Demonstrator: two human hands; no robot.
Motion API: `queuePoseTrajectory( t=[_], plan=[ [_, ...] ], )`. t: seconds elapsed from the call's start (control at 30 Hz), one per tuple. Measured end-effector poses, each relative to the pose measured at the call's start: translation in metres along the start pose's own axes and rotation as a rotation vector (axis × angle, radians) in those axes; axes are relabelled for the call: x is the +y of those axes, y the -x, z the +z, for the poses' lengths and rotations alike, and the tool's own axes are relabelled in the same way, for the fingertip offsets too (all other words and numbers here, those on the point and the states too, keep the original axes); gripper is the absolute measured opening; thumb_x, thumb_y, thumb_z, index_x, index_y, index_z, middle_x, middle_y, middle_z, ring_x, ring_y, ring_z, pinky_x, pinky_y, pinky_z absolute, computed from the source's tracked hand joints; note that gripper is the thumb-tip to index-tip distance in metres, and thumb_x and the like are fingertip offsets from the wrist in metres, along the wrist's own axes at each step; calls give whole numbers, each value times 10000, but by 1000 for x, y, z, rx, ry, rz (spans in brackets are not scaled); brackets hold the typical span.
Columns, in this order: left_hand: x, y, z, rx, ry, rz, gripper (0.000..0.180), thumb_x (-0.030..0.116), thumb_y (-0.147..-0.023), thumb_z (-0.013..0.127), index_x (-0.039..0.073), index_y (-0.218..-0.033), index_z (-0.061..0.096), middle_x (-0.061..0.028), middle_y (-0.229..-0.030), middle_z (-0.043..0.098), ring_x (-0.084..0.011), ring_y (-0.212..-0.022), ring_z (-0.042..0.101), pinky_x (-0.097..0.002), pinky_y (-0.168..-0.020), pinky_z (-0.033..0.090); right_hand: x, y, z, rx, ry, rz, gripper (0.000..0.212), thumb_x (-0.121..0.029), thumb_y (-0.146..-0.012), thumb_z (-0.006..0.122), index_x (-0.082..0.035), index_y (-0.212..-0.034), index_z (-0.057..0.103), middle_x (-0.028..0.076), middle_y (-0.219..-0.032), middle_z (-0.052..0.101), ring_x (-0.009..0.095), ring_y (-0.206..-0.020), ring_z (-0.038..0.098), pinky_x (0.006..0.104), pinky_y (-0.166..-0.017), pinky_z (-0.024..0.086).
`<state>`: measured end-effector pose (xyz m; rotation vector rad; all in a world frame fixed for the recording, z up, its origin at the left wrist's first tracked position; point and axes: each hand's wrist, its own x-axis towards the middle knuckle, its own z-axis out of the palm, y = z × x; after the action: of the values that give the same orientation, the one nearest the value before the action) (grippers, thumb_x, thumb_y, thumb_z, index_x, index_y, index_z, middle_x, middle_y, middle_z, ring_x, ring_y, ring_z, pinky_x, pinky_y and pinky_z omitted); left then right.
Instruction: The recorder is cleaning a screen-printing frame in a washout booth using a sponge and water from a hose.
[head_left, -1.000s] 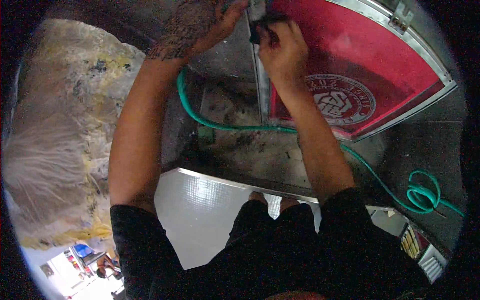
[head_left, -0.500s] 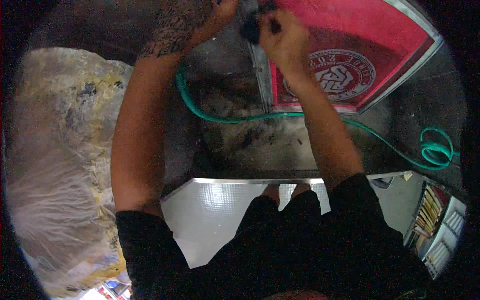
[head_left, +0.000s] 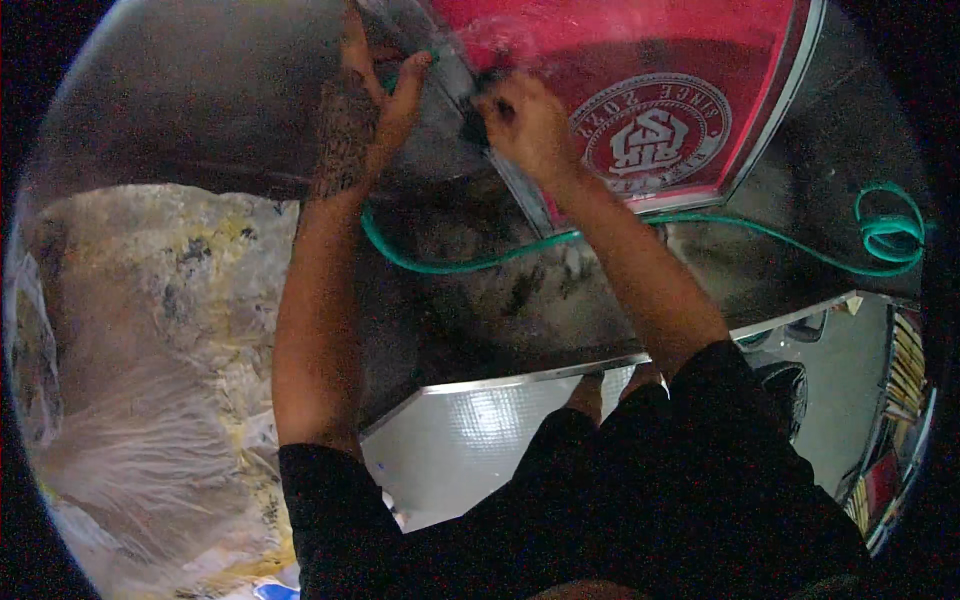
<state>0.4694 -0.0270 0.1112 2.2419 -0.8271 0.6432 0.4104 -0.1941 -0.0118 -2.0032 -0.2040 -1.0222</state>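
Note:
A silk-screen printing frame (head_left: 790, 120) leans in a dark wet sink (head_left: 440, 320), its pink-red mesh carrying a pale round emblem (head_left: 648, 135). My right hand (head_left: 530, 125) is closed around a small dark scrubbing pad (head_left: 474, 128), pressed at the frame's left metal edge; whether it is a pad or a brush is hard to make out. Left of the frame, my left hand (head_left: 385, 105) grips a green hose (head_left: 450, 268), with the thumb near its end. Part of the hose is hidden behind my left forearm.
The hose crosses below the frame to a coil (head_left: 888, 235) at the right. Stained, crumpled plastic sheeting (head_left: 170, 350) hangs on the left. The sink's metal rim (head_left: 530, 378) runs before my body, above a pale floor (head_left: 460, 440). Shelved items (head_left: 905, 365) stand far right.
My view has shifted, and more of the frame's emblem shows. My right hand and the dark pad have moved down along the frame's left edge. The left hand has come further into view.

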Motion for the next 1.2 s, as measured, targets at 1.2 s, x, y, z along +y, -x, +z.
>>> queuePoseTrajectory(
  t=[1.2],
  plan=[
    [28, 1, -1, -62, -170, -146, 715, 438, -858, 689, 4, -1381, 468, -244, -1179, 641, -380, -1080, 642, -460, -925, 509, 6, -99, -61, -126, 341, -552, 288, -48, -730, 662, -35, -1017, 653, 136, -920, 600, 334, -868, 607, 417, -770, 527]
  ],
)
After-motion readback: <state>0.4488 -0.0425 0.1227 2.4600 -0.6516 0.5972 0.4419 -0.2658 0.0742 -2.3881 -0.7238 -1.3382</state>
